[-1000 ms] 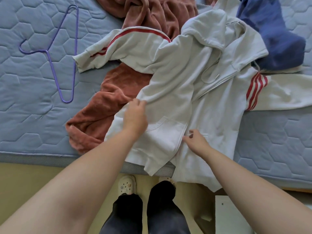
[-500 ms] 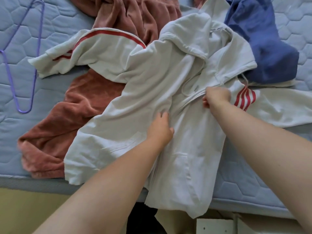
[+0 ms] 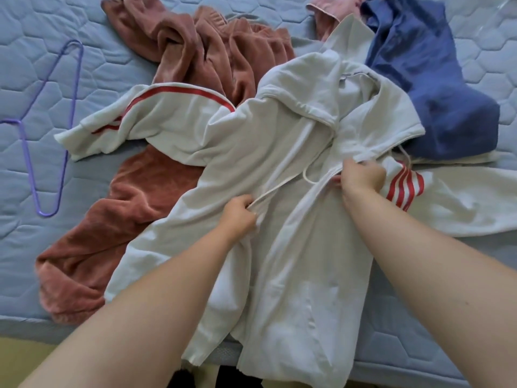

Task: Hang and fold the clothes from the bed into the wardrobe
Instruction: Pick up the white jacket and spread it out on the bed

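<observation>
White hoodie (image 3: 293, 247) lies front-up on the bed (image 3: 16, 247), with its hem overhanging the near edge. Left hand (image 3: 239, 217): fingers curled, pinching the drawstring (image 3: 279, 187) against the left front panel. Right hand (image 3: 362, 177): fingers curled, gripping the right front edge just below the hood. Rust garment (image 3: 134, 197) lies left of the left hand, partly under the hoodie. Hanger (image 3: 46, 214) lies farther left. Blue garment (image 3: 436, 93) lies beyond the right hand.

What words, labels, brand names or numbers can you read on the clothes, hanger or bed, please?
None can be read. The white zip hoodie with red stripes shows stripes only, no print; the purple wire hanger, rust-brown fleece garment, blue garment and quilted blue mattress carry no text.
</observation>
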`<state>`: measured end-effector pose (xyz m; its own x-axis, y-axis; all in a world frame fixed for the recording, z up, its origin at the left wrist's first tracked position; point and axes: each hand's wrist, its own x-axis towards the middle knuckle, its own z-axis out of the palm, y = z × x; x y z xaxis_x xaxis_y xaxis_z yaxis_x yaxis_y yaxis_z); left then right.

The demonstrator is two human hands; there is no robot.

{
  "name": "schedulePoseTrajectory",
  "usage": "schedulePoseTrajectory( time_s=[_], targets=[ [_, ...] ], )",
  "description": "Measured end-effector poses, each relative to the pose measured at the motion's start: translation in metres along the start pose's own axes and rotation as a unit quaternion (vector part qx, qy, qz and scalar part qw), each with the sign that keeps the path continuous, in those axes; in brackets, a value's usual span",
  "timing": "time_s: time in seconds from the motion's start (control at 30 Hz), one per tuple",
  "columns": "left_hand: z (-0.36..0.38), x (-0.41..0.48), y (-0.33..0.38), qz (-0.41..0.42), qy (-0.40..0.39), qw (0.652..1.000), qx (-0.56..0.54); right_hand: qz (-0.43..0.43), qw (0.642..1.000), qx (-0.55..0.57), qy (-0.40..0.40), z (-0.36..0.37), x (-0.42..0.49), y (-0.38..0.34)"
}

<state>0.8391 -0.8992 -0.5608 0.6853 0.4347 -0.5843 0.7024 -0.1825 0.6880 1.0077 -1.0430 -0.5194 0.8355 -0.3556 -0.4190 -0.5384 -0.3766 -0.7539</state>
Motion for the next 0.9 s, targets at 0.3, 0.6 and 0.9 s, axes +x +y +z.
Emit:
schedulePoseTrajectory(
  time_s=[0.3, 0.6, 0.9],
  targets=[
    [-0.027, -0.032, -0.017, 0.057, -0.297, 0.903, 0.305, -0.023, 0.953, -0.189, -0.236, 0.001, -0.023, 0.019],
    [-0.095, -0.038, -0.047, 0.040, -0.032, 0.975, 0.215, -0.100, 0.924, -0.261, -0.260, 0.044, -0.120, 0.015],
    [-0.252, -0.025, -0.152, -0.136, 0.296, 0.942, 0.075, -0.123, 0.925, -0.263, -0.245, 0.139, -0.241, 0.025]
  ],
)
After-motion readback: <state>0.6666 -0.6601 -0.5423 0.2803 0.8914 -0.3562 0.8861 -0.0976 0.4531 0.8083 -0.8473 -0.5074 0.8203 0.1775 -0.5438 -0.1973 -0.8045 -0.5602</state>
